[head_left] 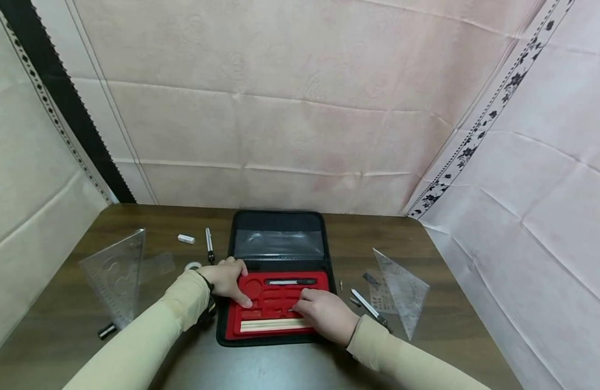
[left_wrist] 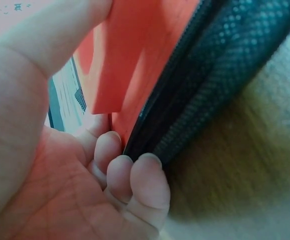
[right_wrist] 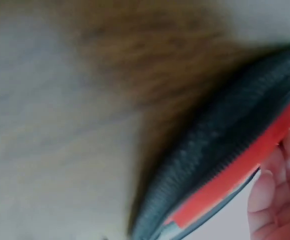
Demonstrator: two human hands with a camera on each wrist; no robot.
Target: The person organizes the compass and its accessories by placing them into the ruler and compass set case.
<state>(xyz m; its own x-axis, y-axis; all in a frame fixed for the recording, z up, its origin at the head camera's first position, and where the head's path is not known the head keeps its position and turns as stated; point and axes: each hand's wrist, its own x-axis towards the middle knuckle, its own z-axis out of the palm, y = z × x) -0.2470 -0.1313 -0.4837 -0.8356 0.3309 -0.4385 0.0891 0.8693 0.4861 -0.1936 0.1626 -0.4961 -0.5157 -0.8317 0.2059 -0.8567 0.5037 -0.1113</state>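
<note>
So, the left hand, partly curled, grips the left edge of the red tray in the open black case; rightward, the right hand bends over the tray, any hold hidden.

Tabletop nook, curtained on three sides; home, office or classroom, cannot tell which. Under the fingers, a wood-grain table. Straight beyond them, a creased pale sheet; far left of them another hanging, far right one with a floral border. Drawing-desk signs: set squares outward of both hands' fingers, case at the fingertips.
</note>
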